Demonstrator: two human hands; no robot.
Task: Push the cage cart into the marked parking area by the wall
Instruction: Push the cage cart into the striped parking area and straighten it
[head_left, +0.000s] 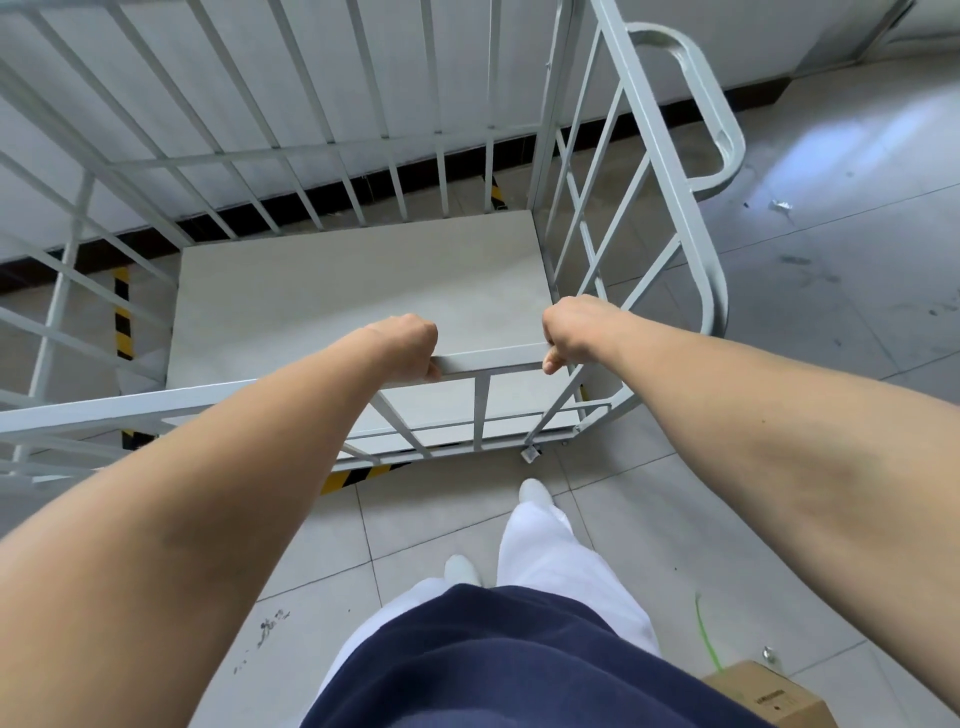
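wall (311, 62): white, dark skirting, directly beyond cage cart's far side
floor (831, 291): pale tiles, open to cart's right, scuffed
cage cart (358, 291): light grey barred frame, flat bare deck, loop handle on right side; sits near wall
hazard tape (121, 312): yellow-black strips under cart's left side and near edge
cardboard box (769, 696): on floor behind cart, right of person
left hand (410, 345): clamped on cart's near top rail
right hand (571, 332): clamped on same rail at right corner
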